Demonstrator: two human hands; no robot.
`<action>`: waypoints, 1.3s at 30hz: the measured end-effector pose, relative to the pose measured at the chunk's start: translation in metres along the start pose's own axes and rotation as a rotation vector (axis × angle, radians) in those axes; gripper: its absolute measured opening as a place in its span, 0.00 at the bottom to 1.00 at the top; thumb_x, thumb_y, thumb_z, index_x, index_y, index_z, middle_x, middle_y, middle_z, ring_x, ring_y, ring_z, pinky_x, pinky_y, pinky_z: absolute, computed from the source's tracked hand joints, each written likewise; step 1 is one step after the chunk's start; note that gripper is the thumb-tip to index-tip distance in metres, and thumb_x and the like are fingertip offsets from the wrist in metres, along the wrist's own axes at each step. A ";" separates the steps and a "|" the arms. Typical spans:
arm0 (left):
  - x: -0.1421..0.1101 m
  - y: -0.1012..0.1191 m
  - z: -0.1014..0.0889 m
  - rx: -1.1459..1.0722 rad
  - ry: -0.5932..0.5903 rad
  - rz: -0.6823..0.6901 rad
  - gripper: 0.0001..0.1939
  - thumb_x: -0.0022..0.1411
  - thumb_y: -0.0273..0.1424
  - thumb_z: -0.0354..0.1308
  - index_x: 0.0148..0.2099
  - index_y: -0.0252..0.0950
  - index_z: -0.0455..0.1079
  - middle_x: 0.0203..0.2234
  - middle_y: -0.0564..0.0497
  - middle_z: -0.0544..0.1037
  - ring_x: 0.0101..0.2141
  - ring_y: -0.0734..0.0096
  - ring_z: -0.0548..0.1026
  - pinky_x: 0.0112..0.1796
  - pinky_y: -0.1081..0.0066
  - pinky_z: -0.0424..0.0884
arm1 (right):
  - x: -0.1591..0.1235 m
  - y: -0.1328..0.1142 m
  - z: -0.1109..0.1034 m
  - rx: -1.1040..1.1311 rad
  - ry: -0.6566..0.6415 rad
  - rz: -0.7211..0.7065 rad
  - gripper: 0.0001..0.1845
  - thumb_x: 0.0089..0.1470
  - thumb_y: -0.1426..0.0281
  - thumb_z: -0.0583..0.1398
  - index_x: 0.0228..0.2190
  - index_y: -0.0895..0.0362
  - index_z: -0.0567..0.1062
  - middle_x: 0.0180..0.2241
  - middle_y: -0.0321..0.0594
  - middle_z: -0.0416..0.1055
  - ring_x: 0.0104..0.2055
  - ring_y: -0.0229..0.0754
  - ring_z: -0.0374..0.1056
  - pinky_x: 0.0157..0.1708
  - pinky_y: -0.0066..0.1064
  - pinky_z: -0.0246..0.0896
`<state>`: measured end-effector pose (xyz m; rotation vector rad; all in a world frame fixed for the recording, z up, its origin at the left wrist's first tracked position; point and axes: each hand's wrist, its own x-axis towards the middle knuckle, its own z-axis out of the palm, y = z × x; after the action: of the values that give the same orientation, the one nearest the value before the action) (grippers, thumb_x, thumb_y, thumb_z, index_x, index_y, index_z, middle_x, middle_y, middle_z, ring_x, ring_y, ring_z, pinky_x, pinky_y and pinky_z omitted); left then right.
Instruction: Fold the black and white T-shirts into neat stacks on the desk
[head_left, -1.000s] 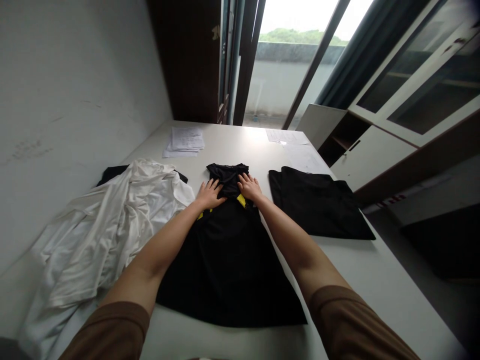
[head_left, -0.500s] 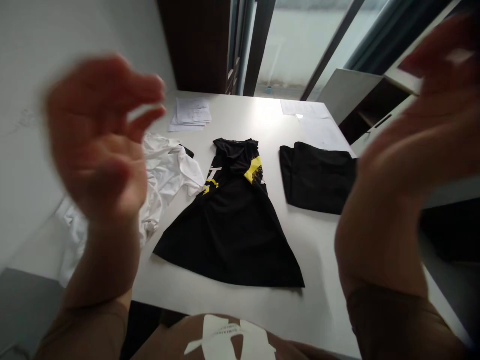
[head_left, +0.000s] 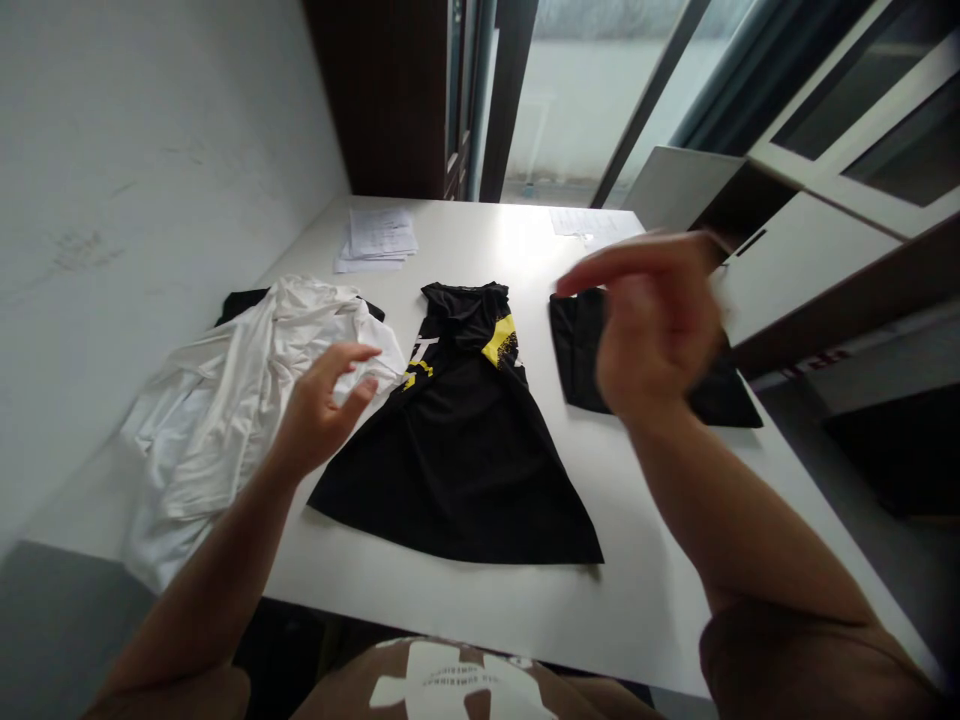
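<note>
A black garment with yellow marks (head_left: 465, 440) lies spread on the white table (head_left: 645, 590), narrow end away from me. My left hand (head_left: 324, 408) hovers over its left edge, beside the white cloth, fingers loosely curled and apart, holding nothing. My right hand (head_left: 652, 320) is raised above the table to the right, blurred, fingers stretched forward and empty. It hides part of a folded black garment (head_left: 577, 350).
A crumpled white cloth (head_left: 225, 400) is heaped at the left by the wall, with a bit of black fabric (head_left: 240, 300) under it. Stacked papers (head_left: 376, 238) and loose sheets (head_left: 577, 222) lie at the far end. A cabinet (head_left: 810, 260) stands to the right.
Both hands left the garment's top, rose close to the camera, then came down. The left now hovers near the garment's left edge, the right is still lifted. The view shifted back.
</note>
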<state>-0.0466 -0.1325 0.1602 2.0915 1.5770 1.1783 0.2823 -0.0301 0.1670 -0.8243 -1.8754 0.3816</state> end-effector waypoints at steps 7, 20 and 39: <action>-0.091 -0.068 0.030 0.622 -0.338 -0.325 0.22 0.66 0.42 0.57 0.58 0.36 0.69 0.48 0.41 0.78 0.49 0.50 0.76 0.50 0.57 0.70 | 0.006 0.103 0.094 -0.271 -0.467 0.023 0.19 0.67 0.63 0.57 0.55 0.57 0.77 0.54 0.48 0.74 0.60 0.51 0.65 0.61 0.44 0.60; -0.102 0.007 0.045 0.249 -0.457 -0.313 0.03 0.68 0.32 0.52 0.43 0.41 0.66 0.36 0.51 0.78 0.37 0.60 0.78 0.39 0.65 0.69 | -0.007 0.155 0.158 -0.551 -0.662 0.183 0.30 0.72 0.55 0.47 0.69 0.52 0.61 0.72 0.46 0.49 0.74 0.52 0.42 0.71 0.48 0.35; 0.014 0.027 0.138 0.030 -0.550 0.035 0.05 0.67 0.34 0.57 0.41 0.40 0.73 0.33 0.52 0.78 0.36 0.68 0.76 0.39 0.71 0.68 | -0.100 0.073 0.030 -0.550 -0.381 0.296 0.18 0.68 0.64 0.56 0.56 0.54 0.74 0.51 0.47 0.74 0.56 0.50 0.66 0.55 0.38 0.62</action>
<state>0.0736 -0.0955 0.0965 2.2114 1.3030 0.5133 0.3086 -0.0435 0.0428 -1.4937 -2.2576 0.2087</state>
